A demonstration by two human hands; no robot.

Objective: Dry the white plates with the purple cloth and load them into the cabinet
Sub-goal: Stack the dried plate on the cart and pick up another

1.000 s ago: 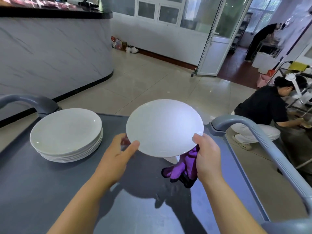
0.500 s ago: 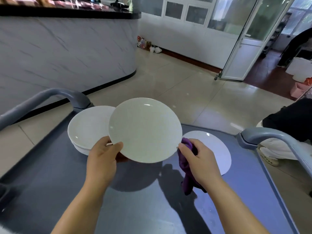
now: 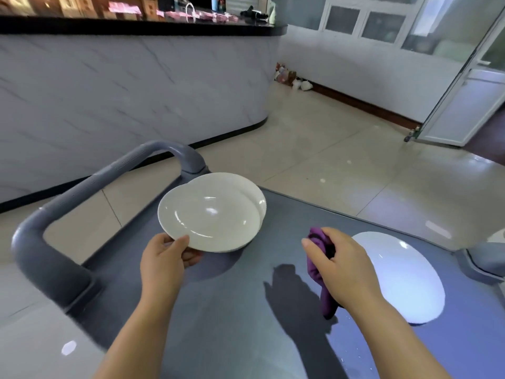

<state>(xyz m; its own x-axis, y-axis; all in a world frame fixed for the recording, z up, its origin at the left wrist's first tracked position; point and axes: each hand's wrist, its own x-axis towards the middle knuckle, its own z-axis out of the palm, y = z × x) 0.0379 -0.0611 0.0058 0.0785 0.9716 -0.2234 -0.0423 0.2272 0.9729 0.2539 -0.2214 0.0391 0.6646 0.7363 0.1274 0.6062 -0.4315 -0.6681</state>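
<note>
The left hand [image 3: 164, 259] is pinched on the near rim of the white plate [image 3: 210, 212], at the far-left corner of the cart [image 3: 218, 324]; the purple cloth [image 3: 326, 305] is gripped in the right hand [image 3: 341, 266]. The plate is judged stiff, slick, breakable.

The plate [image 3: 210, 214] at centre is off-white, and so is the stack [image 3: 255, 199] behind it at 1 o'clock. The lone plate [image 3: 396, 277] at 4 o'clock is white with a bluish sheen. The cloth [image 3: 317, 266] is purple. The cart [image 3: 232, 310] is dark grey, its handle [image 3: 82, 192] at 9 o'clock mid grey. The counter [image 3: 123, 91] at 11 o'clock is white with grey veins, and the floor [image 3: 328, 160] is beige tile.
</note>
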